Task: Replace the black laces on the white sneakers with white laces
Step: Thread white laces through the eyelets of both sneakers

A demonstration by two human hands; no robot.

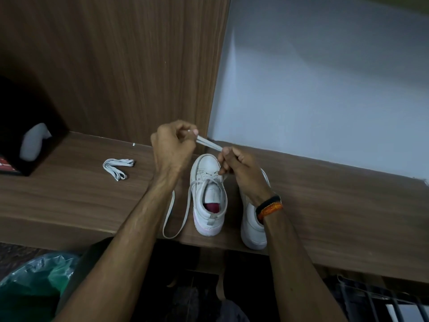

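R sneaker (253, 225) mostly hidden behind right forearm (285, 252).

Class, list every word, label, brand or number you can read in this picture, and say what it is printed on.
None can be read.
Red box in the dark shelf at far left: pale marks on it, too blurred to read.
Left sneaker: no legible brand or label.
Right sneaker: mostly hidden by the right hand, nothing legible.
Wristband: orange pattern, no letters visible.

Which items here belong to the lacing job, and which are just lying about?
Job: left hand and right hand pinching the white lace; left sneaker; right sneaker; bundled spare lace.

Lying about: green plastic bag; small screw.
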